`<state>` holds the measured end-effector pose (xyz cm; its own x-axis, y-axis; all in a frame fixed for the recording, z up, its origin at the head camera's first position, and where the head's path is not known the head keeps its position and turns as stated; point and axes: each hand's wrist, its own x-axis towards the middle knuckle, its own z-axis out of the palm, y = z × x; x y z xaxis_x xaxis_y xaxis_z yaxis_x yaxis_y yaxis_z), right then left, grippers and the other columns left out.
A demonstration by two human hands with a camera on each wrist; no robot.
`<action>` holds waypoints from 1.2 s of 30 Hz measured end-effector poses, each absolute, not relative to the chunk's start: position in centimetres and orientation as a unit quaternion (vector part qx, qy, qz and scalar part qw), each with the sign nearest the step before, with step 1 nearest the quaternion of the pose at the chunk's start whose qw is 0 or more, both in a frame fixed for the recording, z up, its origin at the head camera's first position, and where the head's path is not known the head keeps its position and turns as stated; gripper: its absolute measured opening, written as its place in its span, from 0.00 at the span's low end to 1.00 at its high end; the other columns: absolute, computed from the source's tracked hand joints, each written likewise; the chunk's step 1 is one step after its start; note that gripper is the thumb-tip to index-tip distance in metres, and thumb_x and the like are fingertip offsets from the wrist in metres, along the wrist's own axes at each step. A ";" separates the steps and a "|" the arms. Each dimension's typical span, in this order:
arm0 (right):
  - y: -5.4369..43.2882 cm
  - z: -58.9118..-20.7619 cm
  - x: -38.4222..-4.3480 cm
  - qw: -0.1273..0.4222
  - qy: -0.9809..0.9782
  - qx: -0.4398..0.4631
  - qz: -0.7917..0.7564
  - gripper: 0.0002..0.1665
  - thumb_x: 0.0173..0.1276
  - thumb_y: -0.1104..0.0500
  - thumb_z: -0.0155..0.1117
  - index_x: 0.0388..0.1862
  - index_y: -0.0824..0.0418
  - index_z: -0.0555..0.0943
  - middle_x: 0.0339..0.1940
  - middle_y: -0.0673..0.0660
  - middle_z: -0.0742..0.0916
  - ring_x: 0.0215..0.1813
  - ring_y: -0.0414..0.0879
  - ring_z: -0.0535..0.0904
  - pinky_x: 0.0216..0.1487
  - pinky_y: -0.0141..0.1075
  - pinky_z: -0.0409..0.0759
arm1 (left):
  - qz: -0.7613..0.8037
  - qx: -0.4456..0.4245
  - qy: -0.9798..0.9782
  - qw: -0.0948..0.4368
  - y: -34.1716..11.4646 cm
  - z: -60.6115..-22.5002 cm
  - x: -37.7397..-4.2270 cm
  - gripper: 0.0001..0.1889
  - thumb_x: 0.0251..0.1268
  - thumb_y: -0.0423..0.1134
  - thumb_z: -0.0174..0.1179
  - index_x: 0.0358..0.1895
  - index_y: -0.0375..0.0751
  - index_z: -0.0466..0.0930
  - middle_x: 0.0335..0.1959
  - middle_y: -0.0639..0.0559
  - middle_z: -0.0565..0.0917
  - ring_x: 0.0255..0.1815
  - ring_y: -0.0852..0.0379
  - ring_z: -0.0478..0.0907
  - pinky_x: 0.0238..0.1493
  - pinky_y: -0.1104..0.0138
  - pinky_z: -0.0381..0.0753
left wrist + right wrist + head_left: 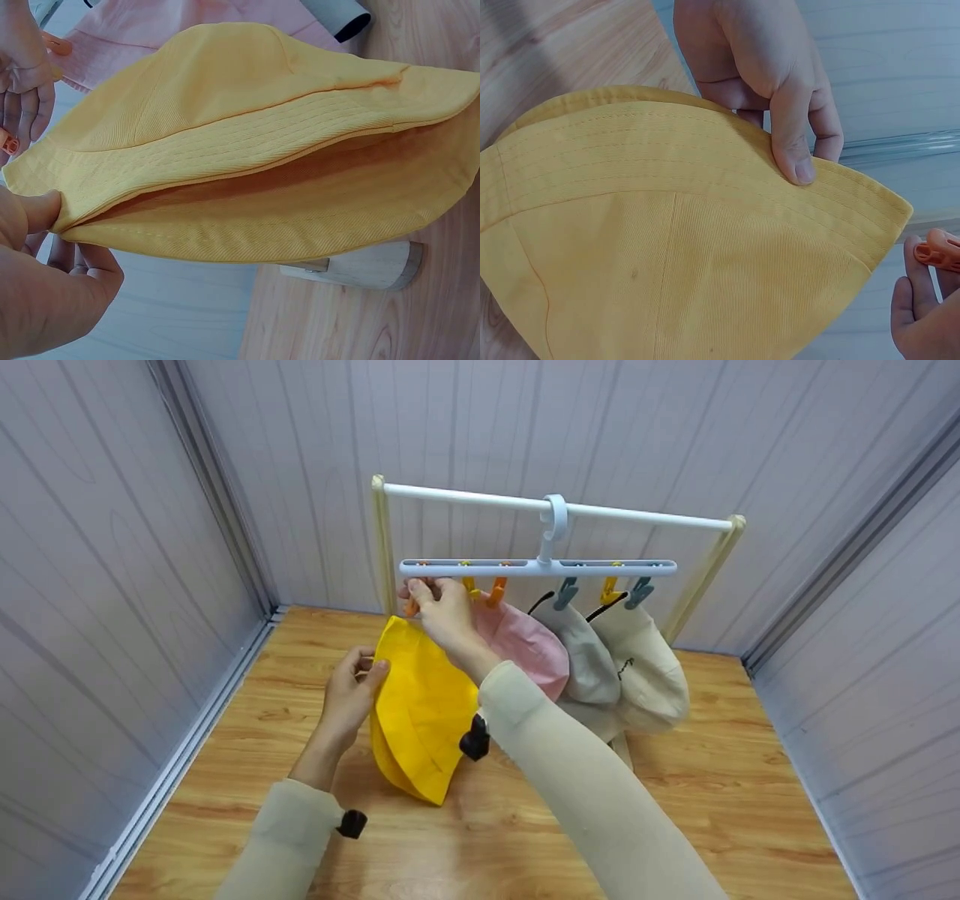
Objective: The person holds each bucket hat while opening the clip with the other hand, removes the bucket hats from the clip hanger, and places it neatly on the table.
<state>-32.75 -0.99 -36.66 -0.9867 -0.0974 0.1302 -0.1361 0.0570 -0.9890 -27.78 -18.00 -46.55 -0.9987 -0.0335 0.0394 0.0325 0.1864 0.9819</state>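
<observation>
A yellow bucket hat (424, 705) hangs folded from my left hand (347, 701), whose thumb and fingers pinch its brim near the top left. In the left wrist view, the brim gapes along its lower side. My right hand (450, 615) is up at the left end of a pale blue clip hanger (480, 570). Its thumb and fingers pinch an orange clip (941, 251) there. The upper tip of the hat (870, 217) lies just below that clip, apart from it in the right wrist view.
A pink hat (525, 649), a grey hat (585, 649) and a cream hat (649, 667) hang from other clips to the right. The hanger hooks over a white rod (465, 496) between wooden posts (382, 547). Panelled walls (97, 547) enclose the wood-grain floor (247, 720).
</observation>
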 end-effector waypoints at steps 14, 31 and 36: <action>-1.1 -36.6 -32.7 0.001 -0.720 0.079 0.690 0.15 0.85 0.54 0.55 0.59 0.61 0.82 0.55 0.62 0.88 0.55 0.52 0.84 0.62 0.37 0.84 | -0.643 -0.002 -0.766 0.018 -18.1 -46.6 -27.7 0.14 0.85 0.40 0.55 0.64 0.40 0.78 0.48 0.44 0.77 0.46 0.49 0.78 0.47 0.66 0.81; -0.5 -36.7 -32.6 -0.009 -0.731 0.100 0.675 0.16 0.85 0.52 0.55 0.62 0.57 0.81 0.55 0.57 0.88 0.61 0.54 0.84 0.67 0.39 0.81 | -0.634 0.002 -0.773 0.040 -17.7 -46.6 -27.3 0.14 0.84 0.40 0.56 0.62 0.38 0.77 0.47 0.45 0.77 0.45 0.50 0.77 0.45 0.67 0.80; -0.3 -36.7 -32.6 -0.015 -0.730 0.105 0.675 0.18 0.85 0.52 0.55 0.64 0.60 0.80 0.53 0.53 0.88 0.61 0.52 0.84 0.69 0.41 0.80 | -0.634 0.003 -0.772 0.045 -17.4 -46.6 -27.0 0.13 0.84 0.40 0.56 0.61 0.39 0.78 0.48 0.45 0.78 0.45 0.49 0.77 0.46 0.66 0.80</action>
<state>-32.58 -0.27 -36.72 -0.9774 -0.1746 0.1194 -0.1328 0.0670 -0.9889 -27.01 -17.44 -46.62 -0.9959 -0.0617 0.0655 0.0523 0.1954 0.9793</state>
